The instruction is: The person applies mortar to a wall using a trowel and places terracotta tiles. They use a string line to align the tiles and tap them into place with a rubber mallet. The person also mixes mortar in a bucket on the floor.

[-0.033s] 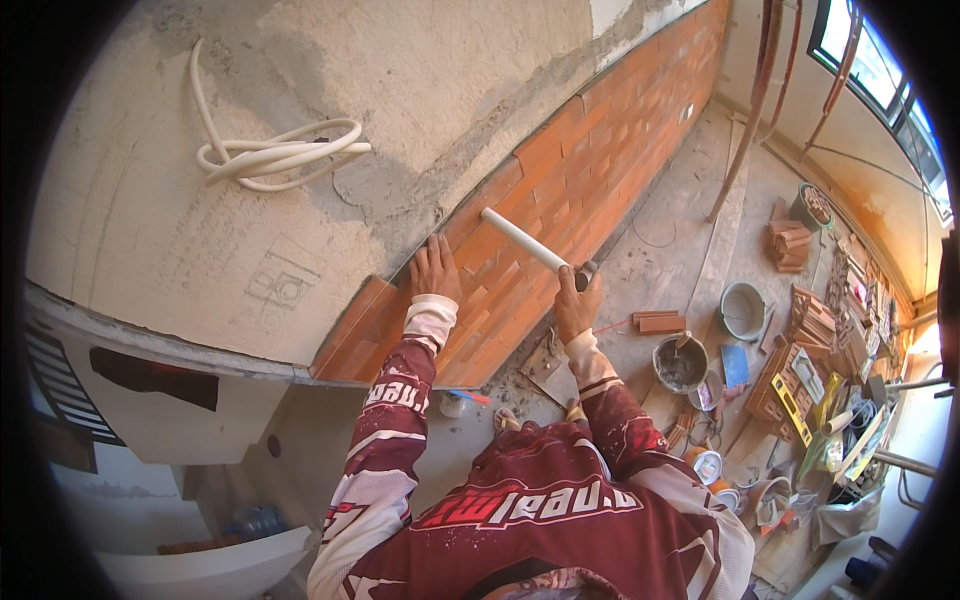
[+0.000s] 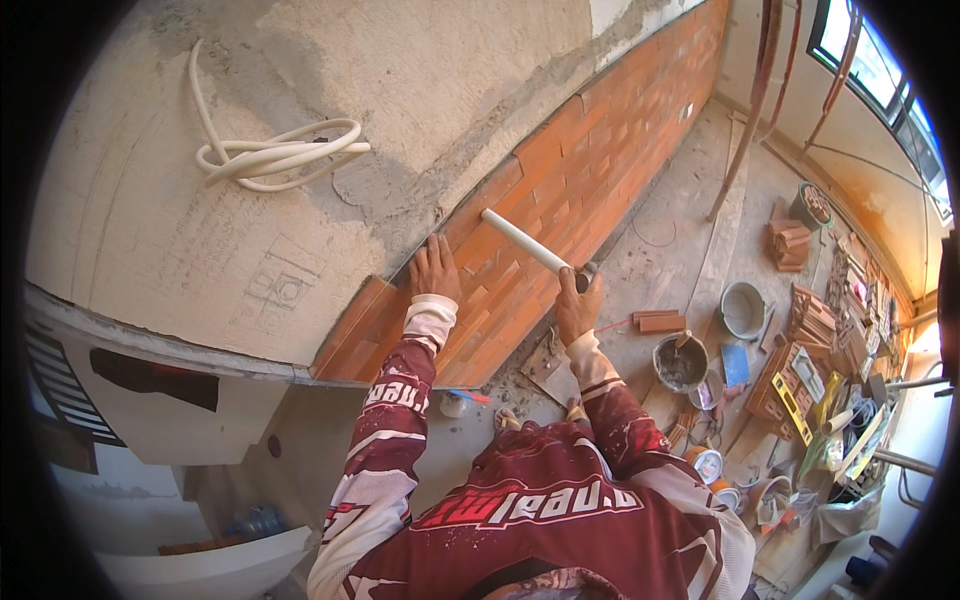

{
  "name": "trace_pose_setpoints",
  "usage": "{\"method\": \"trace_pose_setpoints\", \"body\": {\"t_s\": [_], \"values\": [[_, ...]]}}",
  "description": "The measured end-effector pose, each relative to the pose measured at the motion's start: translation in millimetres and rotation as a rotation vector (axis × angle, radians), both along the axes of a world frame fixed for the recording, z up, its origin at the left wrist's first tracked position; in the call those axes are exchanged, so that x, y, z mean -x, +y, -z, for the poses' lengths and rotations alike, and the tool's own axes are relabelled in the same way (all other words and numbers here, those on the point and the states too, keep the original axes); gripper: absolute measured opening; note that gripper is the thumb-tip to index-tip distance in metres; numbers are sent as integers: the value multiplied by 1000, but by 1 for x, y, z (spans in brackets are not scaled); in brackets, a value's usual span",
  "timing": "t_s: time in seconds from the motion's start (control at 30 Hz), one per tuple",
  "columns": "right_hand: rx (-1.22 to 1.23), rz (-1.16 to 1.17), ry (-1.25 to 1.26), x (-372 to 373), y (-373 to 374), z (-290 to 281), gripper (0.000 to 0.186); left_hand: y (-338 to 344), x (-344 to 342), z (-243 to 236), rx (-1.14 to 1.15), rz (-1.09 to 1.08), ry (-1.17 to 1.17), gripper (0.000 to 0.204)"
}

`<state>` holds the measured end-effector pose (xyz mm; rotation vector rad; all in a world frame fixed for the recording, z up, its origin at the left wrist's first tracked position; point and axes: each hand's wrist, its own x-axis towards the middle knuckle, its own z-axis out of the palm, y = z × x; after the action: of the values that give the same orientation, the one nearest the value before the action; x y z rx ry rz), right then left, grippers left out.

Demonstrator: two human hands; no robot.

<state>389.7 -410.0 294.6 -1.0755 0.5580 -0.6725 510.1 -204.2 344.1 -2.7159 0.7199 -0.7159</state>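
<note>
A wall [image 2: 560, 180] faced with narrow orange-brown brick tiles stands before me. My left hand [image 2: 434, 268] lies flat against the tiles at their upper edge, fingers stretched out, with nothing in it. My right hand [image 2: 578, 305] grips a white plastic pipe [image 2: 522, 239] near its lower end, where a dark round opening shows. The pipe slants up and to the left across the tile face, its far tip to the right of my left hand. Rough grey mortar [image 2: 395, 205] borders the tiles above.
A coil of cream conduit [image 2: 285, 155] hangs from the plastered wall. On the floor to the right are a mortar bucket [image 2: 680, 362], a grey bucket [image 2: 743, 310], stacked tiles [image 2: 658, 321], a yellow spirit level [image 2: 790, 408] and a blue board [image 2: 735, 366]. Poles [image 2: 745, 150] stand farther off.
</note>
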Motion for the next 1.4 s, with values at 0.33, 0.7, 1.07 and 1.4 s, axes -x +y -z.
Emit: {"method": "trace_pose_setpoints", "body": {"t_s": [0.33,0.7,1.07,1.4], "values": [[111,125,12,15,23,0,28,4,-4,14,-44,21,0,69],[116,52,-18,13,24,13,22,-13,14,-6,-42,-16,70,75],[75,-40,88,44,26,13,29,20,24,25,180,139,148,76],[102,-80,77,27,30,-4,27,53,35,49,71,100,165,75]]}}
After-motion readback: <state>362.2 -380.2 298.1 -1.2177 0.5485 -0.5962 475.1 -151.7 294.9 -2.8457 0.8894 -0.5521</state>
